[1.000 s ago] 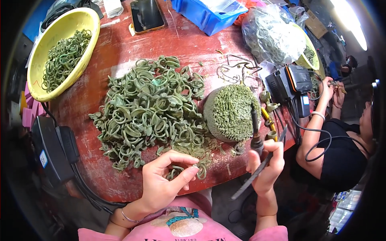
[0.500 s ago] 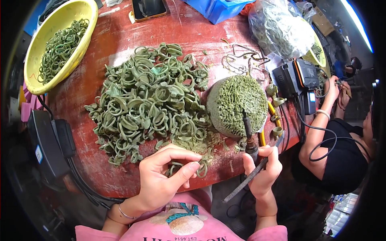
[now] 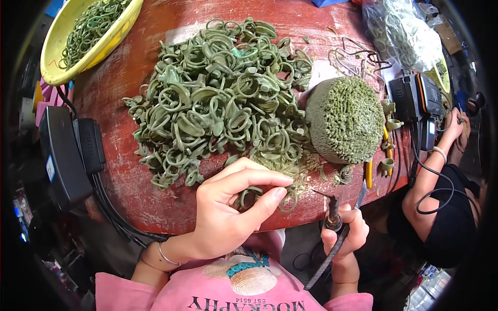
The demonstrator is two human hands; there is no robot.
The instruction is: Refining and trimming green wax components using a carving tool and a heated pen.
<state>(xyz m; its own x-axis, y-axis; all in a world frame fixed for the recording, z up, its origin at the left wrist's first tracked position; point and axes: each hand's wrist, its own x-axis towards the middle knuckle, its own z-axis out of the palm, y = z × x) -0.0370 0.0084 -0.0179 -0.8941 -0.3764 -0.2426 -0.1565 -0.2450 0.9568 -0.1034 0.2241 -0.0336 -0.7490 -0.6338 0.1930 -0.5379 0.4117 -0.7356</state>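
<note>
My left hand [image 3: 233, 210] is closed, with thumb and forefinger pinching a thin green ring [image 3: 289, 203]; another green ring [image 3: 251, 197] shows partly behind its fingers. In my right hand [image 3: 346, 236] is a dark soldering-iron-like pen [image 3: 333, 215], its thin bent tip pointing left toward the pinched ring but apart from it. The same hand also grips a rough grey rod-handled knife [image 3: 326, 264] whose flat blade sticks up beyond the fingers. Beyond my left hand lies a large heap of green rings [image 3: 218, 103]. A round green block [image 3: 345, 119] with a pitted top stands right of the heap.
A yellow basket [image 3: 129, 26] of rings stands far left. Black boxes with cables [image 3: 65, 155] sit at the left edge, another black device [image 3: 415, 98] at the right. Yellow-handled pliers [image 3: 369, 173] lie by the block. A co-worker's arm [image 3: 423, 171] is at right.
The pen's tip has come off the green block and moved nearer the pinched ring. My left hand still pinches the ring. The whole view has shifted, with the table higher in it.
</note>
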